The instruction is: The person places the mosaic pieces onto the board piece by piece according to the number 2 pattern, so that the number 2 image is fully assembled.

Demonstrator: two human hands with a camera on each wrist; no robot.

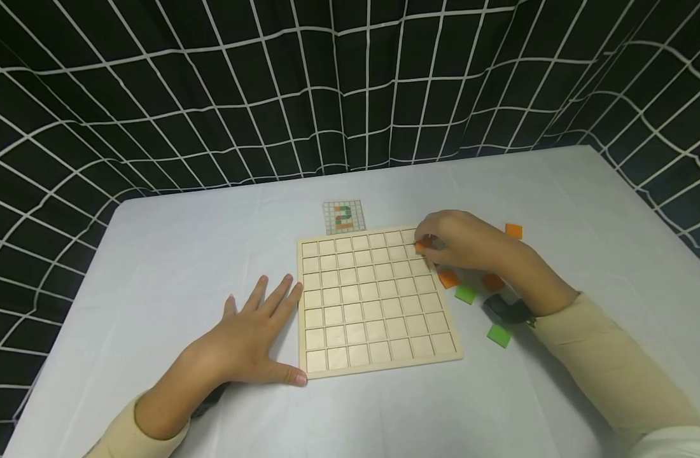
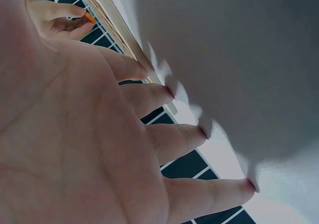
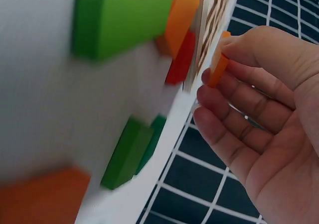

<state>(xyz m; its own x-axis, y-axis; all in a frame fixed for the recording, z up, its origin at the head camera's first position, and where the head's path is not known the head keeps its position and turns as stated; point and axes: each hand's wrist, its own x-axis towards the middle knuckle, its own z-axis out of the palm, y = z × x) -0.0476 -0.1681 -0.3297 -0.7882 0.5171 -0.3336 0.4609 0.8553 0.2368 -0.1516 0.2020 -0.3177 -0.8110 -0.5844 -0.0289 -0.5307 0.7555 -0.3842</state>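
My right hand [image 1: 455, 240] pinches an orange square tile [image 1: 420, 247] between thumb and fingers, over the top right corner of a wooden grid board [image 1: 378, 299]. In the right wrist view the orange tile [image 3: 219, 64] is held on edge at the fingertips. My left hand [image 1: 249, 340] is spread beside the board, fingers straight. Its thumb touches the lower left corner and some fingertips reach the left edge. The left wrist view shows its palm [image 2: 89, 134] and the fingertips close to the white cloth. No tiles lie in the visible grid squares.
Loose tiles lie right of the board: orange [image 1: 448, 278], light green [image 1: 465, 293], orange-red [image 1: 492, 282], another green [image 1: 499, 335] and an orange one [image 1: 513, 231] beyond my wrist. A small pattern card [image 1: 343, 217] lies behind the board. Black cloth with white grid lines [image 1: 350, 95] surrounds the table.
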